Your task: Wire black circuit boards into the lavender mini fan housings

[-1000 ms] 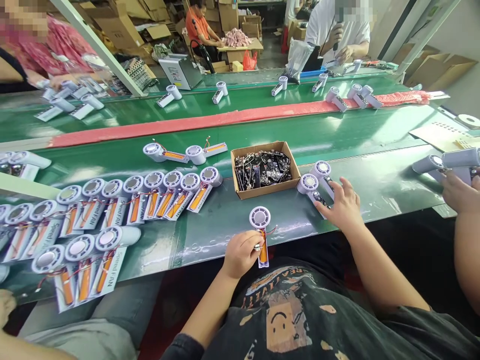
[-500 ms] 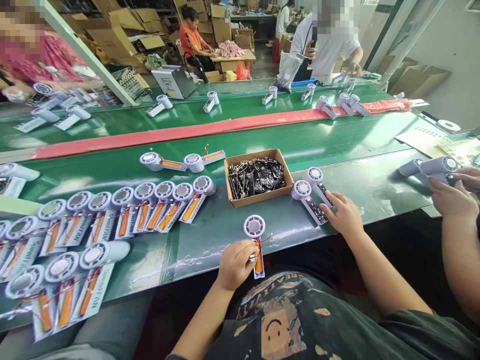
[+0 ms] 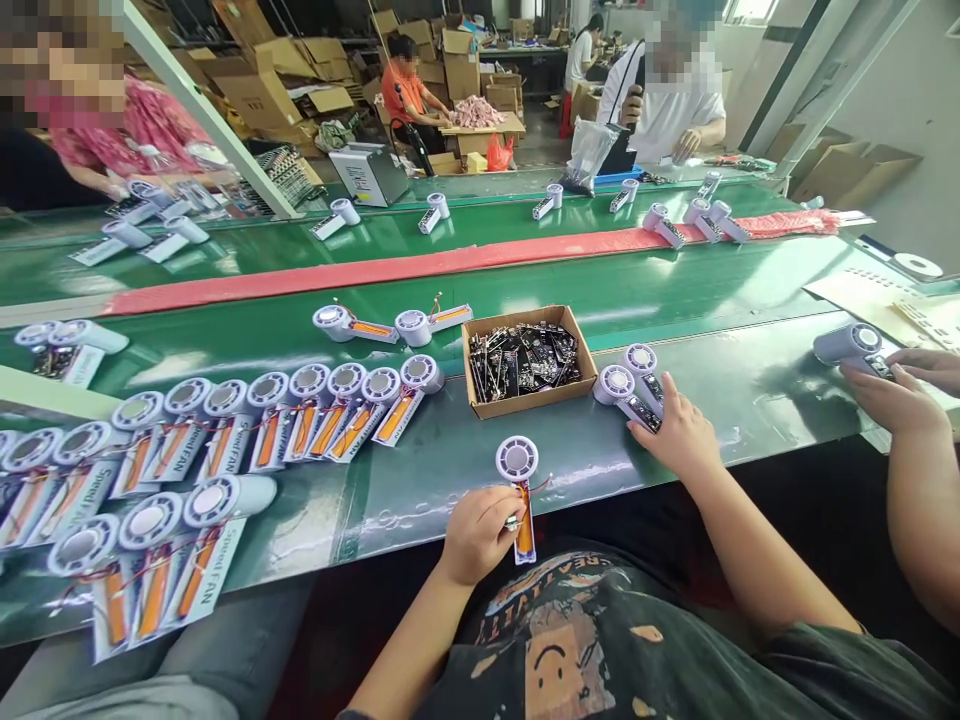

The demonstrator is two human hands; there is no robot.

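Gripping a white handheld fan (image 3: 517, 459) at lower centre, the person's left hand (image 3: 476, 535) held it upright over the green counter (image 3: 420, 510). Its fingers (image 3: 491, 510) were clamped on the fan's lower part, beside an orange battery (image 3: 526, 533), and a thin red wire (image 3: 541, 484) curled out to the right. A small metal piece showed at the fingertips, too small to identify.

The right hand (image 3: 679, 435) lay on the counter, its fingers (image 3: 667, 400) spread apart and reaching toward a pair of white fans (image 3: 615, 385) fitted with dark circuit boards (image 3: 643, 412). Those fans stood just right of a cardboard tray (image 3: 525, 398) heaped with black circuit boards (image 3: 525, 358).

Rows of fans with orange batteries, laid on printed Speed FAN cards (image 3: 225, 430), filled the left of the counter. At the far right, a co-worker's hands (image 3: 892, 400) were at another white fan (image 3: 851, 345).
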